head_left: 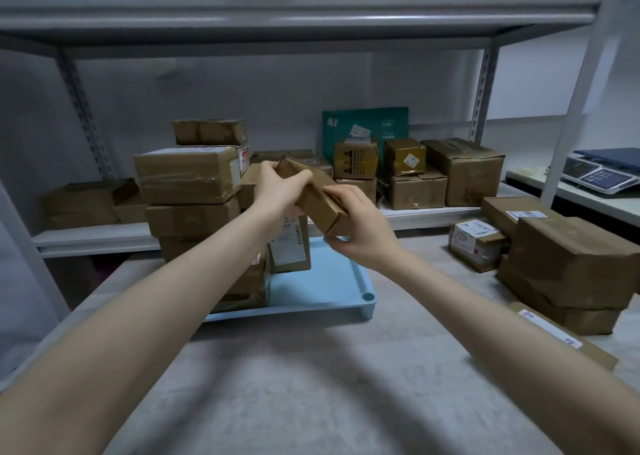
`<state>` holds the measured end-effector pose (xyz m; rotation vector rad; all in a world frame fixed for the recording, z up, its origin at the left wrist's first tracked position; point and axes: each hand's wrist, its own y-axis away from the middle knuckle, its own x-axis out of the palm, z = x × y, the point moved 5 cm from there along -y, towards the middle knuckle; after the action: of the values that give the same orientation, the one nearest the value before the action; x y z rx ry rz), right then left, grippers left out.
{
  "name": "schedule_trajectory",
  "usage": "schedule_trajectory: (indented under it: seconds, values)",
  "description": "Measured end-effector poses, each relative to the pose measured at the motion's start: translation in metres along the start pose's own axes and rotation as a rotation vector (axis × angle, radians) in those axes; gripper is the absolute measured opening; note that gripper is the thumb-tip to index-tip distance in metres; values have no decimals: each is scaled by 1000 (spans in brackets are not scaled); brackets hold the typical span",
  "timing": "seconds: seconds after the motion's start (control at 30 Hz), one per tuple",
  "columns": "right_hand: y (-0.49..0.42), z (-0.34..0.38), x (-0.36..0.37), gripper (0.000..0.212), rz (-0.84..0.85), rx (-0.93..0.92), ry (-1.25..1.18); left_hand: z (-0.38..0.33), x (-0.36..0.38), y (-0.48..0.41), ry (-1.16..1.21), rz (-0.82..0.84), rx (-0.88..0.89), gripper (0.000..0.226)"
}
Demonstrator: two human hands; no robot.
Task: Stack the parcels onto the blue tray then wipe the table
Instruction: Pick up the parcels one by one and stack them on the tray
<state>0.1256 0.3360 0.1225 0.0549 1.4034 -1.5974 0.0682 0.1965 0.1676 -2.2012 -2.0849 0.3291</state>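
Observation:
Both hands hold one small brown parcel tilted in the air above the light blue tray. My left hand grips its far upper end; my right hand grips its near lower end. On the tray's left half stands a tall stack of brown parcels, with a labelled parcel upright beside it. The tray's right half is bare. More parcels lie on the grey table at the right, among them a small labelled one and a flat one.
A grey metal shelf unit stands behind the table; its lower shelf carries several boxes and a green mailer. A weighing scale sits on a counter at far right. The grey table surface spreads out in front.

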Motion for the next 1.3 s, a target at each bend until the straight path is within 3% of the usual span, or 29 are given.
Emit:
schedule_trajectory:
  seconds: [0.2,0.47,0.67,0.83,0.9,1.07,1.2,1.3]
  values:
    - [0,-6,-13,50,-185,106,-138,-10,-11,1,16,4,23,49]
    - [-20,2,-31,41,-353,364,-637,-36,-32,-3,4,-9,190,29]
    - [-38,-4,-22,31,-369,651,-1098,-42,-40,-1,-157,75,143,47]
    - [-53,6,-10,35,-283,734,-1228,-50,-54,-4,-56,114,99,37]
    - [-61,12,-5,37,-254,687,-1241,-56,-64,-6,-28,70,124,35]
    - [-77,30,1,82,-222,537,-1020,-70,-97,-10,96,-48,131,40]
    - [-96,53,-3,78,-203,333,-702,-81,-123,-17,119,-131,112,52]
    - [-115,70,-3,70,-232,164,-568,-90,-135,-17,88,-121,110,46]
